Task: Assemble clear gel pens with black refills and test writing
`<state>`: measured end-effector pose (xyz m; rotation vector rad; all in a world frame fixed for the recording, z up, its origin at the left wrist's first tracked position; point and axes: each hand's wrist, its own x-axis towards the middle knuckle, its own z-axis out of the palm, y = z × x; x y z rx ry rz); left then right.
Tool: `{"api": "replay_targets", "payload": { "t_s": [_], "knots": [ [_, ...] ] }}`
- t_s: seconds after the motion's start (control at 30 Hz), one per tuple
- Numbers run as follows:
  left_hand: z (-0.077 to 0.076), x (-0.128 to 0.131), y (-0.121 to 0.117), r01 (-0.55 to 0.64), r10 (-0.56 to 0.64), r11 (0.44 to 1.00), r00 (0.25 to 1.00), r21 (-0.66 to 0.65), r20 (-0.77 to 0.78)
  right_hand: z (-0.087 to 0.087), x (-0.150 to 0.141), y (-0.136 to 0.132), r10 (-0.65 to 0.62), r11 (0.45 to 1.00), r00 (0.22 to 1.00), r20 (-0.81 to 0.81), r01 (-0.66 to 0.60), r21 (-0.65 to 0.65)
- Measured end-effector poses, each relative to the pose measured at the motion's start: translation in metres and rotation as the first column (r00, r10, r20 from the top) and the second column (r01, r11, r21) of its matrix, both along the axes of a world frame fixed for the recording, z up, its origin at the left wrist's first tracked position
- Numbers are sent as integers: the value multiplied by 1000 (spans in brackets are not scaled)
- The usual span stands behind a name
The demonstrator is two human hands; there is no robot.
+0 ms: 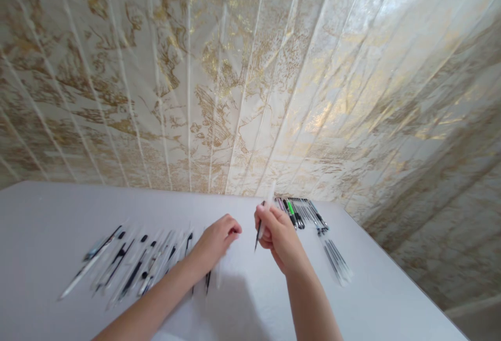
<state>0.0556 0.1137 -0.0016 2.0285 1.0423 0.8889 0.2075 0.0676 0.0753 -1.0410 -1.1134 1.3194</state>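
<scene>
My right hand (276,230) is raised above the white table, its fingers closed around a thin dark-tipped pen refill (257,237). A translucent whitish tube (272,193), blurred, sticks up from the same grip; it looks like a pen barrel. Left of it, my left hand (219,236) is held with fingers curled and thumb against the index finger. Whatever it may pinch is hidden. Under and beside my left forearm lie several clear pen parts (136,270) with black caps and refills, partly covered by the arm.
Assembled pens (291,213), one bright green, lie in a row with several thin refills (305,210) at the table's back right. Nearer, a bundle of grey refills (335,260) rests. A gold-patterned pleated curtain (219,95) hangs behind the white table (376,299).
</scene>
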Motion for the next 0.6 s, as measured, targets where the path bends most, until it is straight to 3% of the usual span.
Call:
{"api": "replay_targets", "payload": {
  "t_s": [0.13, 0.27, 0.4, 0.6],
  "knots": [
    [32, -40, -4, -133, 183, 970, 952, -205, 245, -13, -22, -2, 134, 991, 978, 158, -135, -6],
    [56, -60, -18, -35, 179, 915, 928, -402, 328, -26, -43, -3, 146, 983, 937, 319, -173, 57],
    [63, -55, -32, 61, 123, 880, 929, -471, 350, -34, -50, -3, 158, 978, 918, 364, -195, 68],
    [65, -59, -26, -21, 251, 882, 867, -471, 431, -34, -49, -9, 186, 967, 834, 519, -250, 55]
  ]
}}
